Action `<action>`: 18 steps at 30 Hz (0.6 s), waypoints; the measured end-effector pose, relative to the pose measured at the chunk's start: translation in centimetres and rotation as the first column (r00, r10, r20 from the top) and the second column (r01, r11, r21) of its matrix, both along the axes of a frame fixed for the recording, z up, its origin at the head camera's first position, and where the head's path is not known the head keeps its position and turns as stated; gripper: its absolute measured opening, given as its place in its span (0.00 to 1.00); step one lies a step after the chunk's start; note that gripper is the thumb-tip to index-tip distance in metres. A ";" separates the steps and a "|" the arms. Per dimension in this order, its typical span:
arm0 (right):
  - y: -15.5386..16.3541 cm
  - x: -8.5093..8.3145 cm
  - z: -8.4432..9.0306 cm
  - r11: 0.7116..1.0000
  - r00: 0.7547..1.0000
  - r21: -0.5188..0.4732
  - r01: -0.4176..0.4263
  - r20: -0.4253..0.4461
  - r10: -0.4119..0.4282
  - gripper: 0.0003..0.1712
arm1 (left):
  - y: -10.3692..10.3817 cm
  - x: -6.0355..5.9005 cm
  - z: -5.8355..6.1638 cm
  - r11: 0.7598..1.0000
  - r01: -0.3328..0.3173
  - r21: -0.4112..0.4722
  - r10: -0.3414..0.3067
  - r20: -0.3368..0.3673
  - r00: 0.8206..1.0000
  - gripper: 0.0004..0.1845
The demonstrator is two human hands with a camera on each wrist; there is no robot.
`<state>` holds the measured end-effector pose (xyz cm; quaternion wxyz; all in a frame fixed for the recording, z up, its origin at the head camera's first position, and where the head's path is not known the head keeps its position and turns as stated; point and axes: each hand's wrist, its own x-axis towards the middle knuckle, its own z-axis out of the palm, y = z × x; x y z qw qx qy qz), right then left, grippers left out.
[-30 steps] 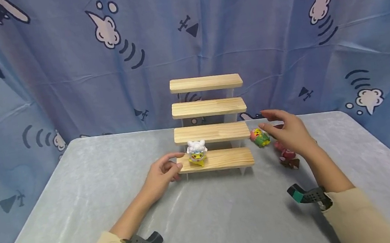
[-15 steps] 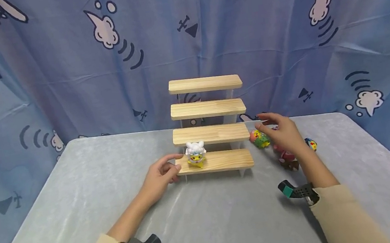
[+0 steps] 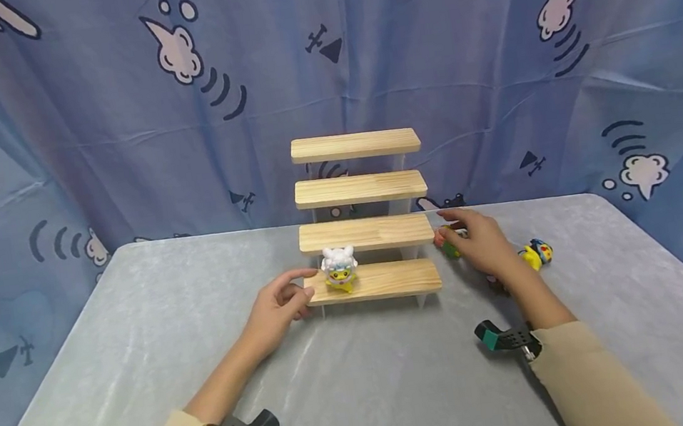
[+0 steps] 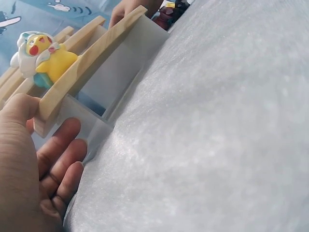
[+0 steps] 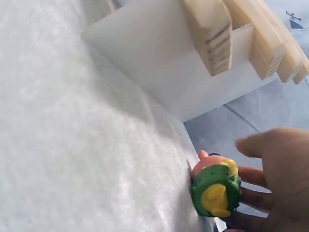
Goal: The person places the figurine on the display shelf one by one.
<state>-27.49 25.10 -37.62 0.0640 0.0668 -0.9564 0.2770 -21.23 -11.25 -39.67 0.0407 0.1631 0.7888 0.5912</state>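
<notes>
A four-tier wooden display stand (image 3: pixel 389 279) with clear supports stands on the table. My left hand (image 3: pixel 270 314) holds the left end of its lowest shelf, thumb and a finger at the board's end and the other fingers bent beside the support. On that shelf, near the left end, stands a yellow figurine in a white hood (image 3: pixel 340 271). Right of the stand my right hand (image 3: pixel 480 243) reaches over a green figurine with a pink head (image 5: pixel 212 193), which lies on the table. The fingers are right at its far side, while the thumb is apart from it.
A yellow and blue figurine (image 3: pixel 535 254) lies right of my right wrist. A dark red figurine is mostly hidden under that forearm. Behind the grey-covered table (image 3: pixel 364 383) hangs a blue patterned curtain (image 3: pixel 322 64).
My right hand has moved left and down to the green figurine, uncovering the yellow and blue figurine and covering the dark red one. My left hand has stayed at the shelf end.
</notes>
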 end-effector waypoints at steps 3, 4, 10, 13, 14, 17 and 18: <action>0.1 -0.2 -0.4 1.000 1.000 0.012 -0.009 -0.026 0.010 0.27 | 0.0 0.0 0.1 1.000 0.000 -0.004 0.000 0.002 1.000 0.17; 0.2 -0.3 -0.5 1.000 1.000 0.015 -0.011 -0.029 0.011 0.27 | 0.0 0.0 0.0 1.000 -0.001 -0.004 0.001 0.003 1.000 0.17; 0.2 -0.4 -0.8 0.999 1.000 0.037 0.004 0.000 -0.004 0.32 | 0.0 0.2 0.0 1.000 -0.004 0.003 0.004 0.006 1.000 0.17; 0.1 -0.4 -0.6 0.998 0.999 0.054 0.028 0.029 -0.030 0.33 | 0.1 0.2 0.0 1.000 -0.004 0.004 0.004 0.003 1.000 0.17; 0.1 -0.4 -0.6 0.997 0.999 0.062 0.034 0.038 -0.036 0.34 | 0.1 0.2 0.0 1.000 -0.005 0.004 0.005 0.002 1.000 0.17; 0.1 -0.4 -0.5 0.995 0.997 0.087 0.042 0.066 -0.048 0.35 | 0.2 0.2 0.0 1.000 -0.002 0.007 0.002 -0.001 1.000 0.17; 0.1 -0.4 -0.4 0.995 0.996 0.091 0.043 0.077 -0.050 0.36 | 0.2 0.2 0.0 1.000 -0.001 0.007 0.001 -0.001 1.000 0.17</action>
